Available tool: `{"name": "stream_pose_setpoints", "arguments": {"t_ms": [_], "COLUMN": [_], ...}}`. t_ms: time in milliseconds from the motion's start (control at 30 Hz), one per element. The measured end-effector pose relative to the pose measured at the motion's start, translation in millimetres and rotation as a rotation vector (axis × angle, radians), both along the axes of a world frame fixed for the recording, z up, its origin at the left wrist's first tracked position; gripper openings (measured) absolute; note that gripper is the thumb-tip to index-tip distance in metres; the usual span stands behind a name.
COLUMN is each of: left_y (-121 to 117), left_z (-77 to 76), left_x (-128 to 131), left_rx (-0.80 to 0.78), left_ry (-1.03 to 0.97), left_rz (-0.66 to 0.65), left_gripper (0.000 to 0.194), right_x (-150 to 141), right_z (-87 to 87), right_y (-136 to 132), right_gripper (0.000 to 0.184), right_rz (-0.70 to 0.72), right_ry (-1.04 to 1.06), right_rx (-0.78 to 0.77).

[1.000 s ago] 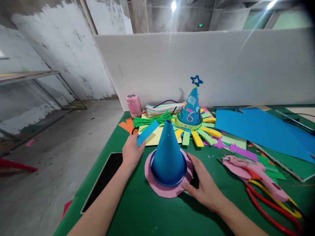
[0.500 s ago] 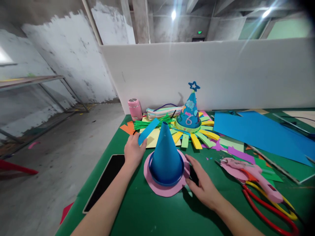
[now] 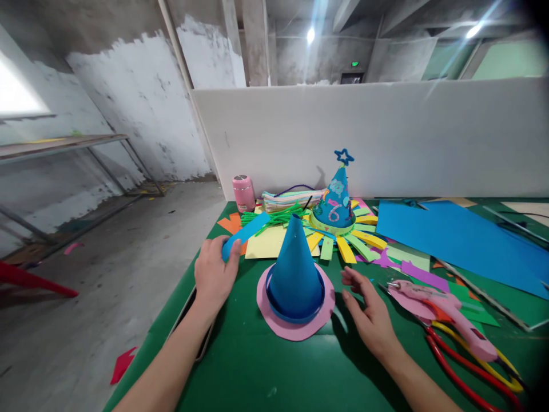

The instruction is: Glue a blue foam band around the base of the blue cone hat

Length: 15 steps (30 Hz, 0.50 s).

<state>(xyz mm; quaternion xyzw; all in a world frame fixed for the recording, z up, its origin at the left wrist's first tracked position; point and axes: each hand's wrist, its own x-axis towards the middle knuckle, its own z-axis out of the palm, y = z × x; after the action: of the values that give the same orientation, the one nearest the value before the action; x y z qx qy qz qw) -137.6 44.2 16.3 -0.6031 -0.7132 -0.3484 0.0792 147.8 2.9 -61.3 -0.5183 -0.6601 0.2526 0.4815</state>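
A plain blue paper cone (image 3: 295, 269) stands upright inside a blue paper ring, on a pink paper disc (image 3: 295, 331) that sticks out round it as a brim. To the left of it, my left hand (image 3: 217, 272) pinches a blue paper strip (image 3: 249, 232) that points up and to the right. My right hand (image 3: 369, 312) hovers just right of the disc, apart from it, with fingers loosely curved and nothing between them. Behind the cone is a decorated blue party hat (image 3: 337, 200) with a star on its tip and a fringe of yellow and green strips.
A pink glue gun (image 3: 454, 317) and red-and-yellow-handled scissors (image 3: 463, 366) lie at the right. Green pipe cleaners (image 3: 274, 216), a pink canister (image 3: 243, 193) and a large blue sheet (image 3: 450, 234) are behind. Under my left forearm is a dark tablet-like slab (image 3: 205, 342).
My left hand has moved left, away from the cone, carrying the blue strip. My right hand has drawn off the pink disc to the right. The camera view has shifted slightly.
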Motion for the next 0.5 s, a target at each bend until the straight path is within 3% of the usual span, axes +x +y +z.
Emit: {"name": "stream_pose_setpoints", "arguments": {"t_ms": [267, 500], "left_y": [-21.0, 10.3], "left_z": [-16.0, -40.5], "left_x": [-9.8, 10.2], "left_rx": [0.063, -0.029], "left_ry": [-0.073, -0.097], "left_rz": [-0.023, -0.078], "left_gripper": [0.028, 0.026], "right_x": [-3.1, -7.3], "right_z": [-1.9, -1.5], "right_y": [-0.5, -2.4], "right_gripper": [0.038, 0.037], "right_rz": [0.027, 0.048], "right_ry": [0.027, 0.022], "right_rx": [-0.045, -0.067]}}
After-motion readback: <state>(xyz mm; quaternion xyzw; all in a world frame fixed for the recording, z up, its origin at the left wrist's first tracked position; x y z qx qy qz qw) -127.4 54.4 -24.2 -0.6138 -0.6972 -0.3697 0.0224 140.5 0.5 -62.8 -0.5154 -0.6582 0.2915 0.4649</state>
